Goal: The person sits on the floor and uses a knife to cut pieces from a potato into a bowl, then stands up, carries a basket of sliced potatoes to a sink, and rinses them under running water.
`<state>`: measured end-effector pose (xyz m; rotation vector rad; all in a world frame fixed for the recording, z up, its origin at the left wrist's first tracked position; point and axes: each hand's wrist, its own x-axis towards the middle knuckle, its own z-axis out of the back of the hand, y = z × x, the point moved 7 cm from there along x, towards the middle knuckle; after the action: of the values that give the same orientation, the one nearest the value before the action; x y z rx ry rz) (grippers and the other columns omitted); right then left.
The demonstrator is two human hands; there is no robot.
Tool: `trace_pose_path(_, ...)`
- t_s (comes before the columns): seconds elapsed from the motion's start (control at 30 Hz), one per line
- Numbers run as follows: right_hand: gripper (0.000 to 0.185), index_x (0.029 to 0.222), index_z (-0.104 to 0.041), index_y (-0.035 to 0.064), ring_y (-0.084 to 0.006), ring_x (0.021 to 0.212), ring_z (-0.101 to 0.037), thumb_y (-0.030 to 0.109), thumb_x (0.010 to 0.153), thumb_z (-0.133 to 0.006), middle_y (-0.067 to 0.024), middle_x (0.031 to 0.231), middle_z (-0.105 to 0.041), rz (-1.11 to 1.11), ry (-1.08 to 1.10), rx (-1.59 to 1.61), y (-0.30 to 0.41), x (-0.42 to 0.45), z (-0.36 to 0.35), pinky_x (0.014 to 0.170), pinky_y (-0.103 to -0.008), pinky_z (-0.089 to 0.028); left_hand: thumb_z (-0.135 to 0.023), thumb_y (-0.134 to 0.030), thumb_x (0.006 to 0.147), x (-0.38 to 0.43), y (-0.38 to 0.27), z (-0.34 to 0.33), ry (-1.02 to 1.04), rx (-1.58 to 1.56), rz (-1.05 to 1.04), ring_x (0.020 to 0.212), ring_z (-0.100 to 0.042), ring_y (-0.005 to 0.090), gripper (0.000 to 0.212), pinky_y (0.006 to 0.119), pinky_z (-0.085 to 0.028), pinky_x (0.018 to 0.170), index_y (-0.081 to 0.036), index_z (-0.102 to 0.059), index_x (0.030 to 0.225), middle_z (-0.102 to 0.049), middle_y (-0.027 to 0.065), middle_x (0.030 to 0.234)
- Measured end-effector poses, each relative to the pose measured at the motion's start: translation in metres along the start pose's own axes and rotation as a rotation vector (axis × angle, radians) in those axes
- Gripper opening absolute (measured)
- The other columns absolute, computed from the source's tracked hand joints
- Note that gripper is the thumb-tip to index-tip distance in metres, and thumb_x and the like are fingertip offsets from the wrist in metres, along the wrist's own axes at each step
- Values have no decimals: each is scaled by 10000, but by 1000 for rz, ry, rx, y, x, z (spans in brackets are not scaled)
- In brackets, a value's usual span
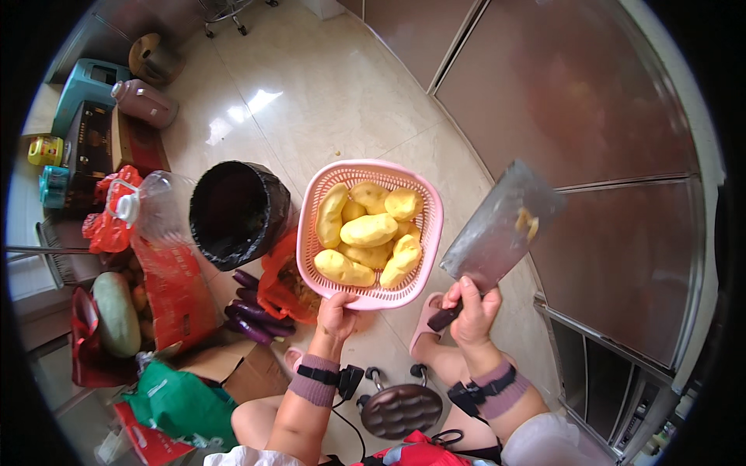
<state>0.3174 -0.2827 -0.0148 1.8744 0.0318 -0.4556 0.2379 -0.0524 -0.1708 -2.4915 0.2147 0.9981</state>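
Note:
My left hand (337,318) grips the near rim of a pink plastic colander basket (431,233), which is held out above the floor. Several peeled yellow potatoes (368,230) are piled inside it. In my right hand (475,311) is a cleaver (495,227), held by its dark handle with the broad blade pointing up and to the right. A few pale scraps (527,222) cling to the blade. The blade stands to the right of the basket, apart from it.
A bin with a black liner (239,215), a clear plastic jug (166,207), purple eggplants (256,317) and an orange-red plastic bag (285,285) are on the left. Below lies a round wheeled stool (402,410). Brown cabinet doors (553,87) line the right side.

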Motion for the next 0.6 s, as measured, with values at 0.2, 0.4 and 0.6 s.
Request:
trace_pose_path(0.2,130,761,-579,24,-106,549,-529,73,881,-576,-13,624,-580,91,-100,-378,47,-75,10,527,-262,-436,-488,88,722,-154,-83,-52,-72,150,27,1122,-552,292,539,398,-444,1002,46,-458,1258,-563,146,1209)
trace_pose_path(0.4,113,916,-654,19,-181,652,-621,80,824,-628,-99,736,-641,266,-45,-509,255,-108,-4,602,-301,-494,-504,8,710,-314,-160,-136,-46,254,24,1204,-495,319,666,480,-401,1038,5,-371,1363,-503,150,1314)
trace_pose_path(0.6,297,988,-648,49,-261,721,-652,61,696,-700,-101,811,-668,618,-251,-1016,459,-92,43,641,-354,-518,-597,-155,817,-404,-193,-177,-153,283,18,1140,-550,305,540,466,-444,994,13,-450,1309,-561,160,1260)
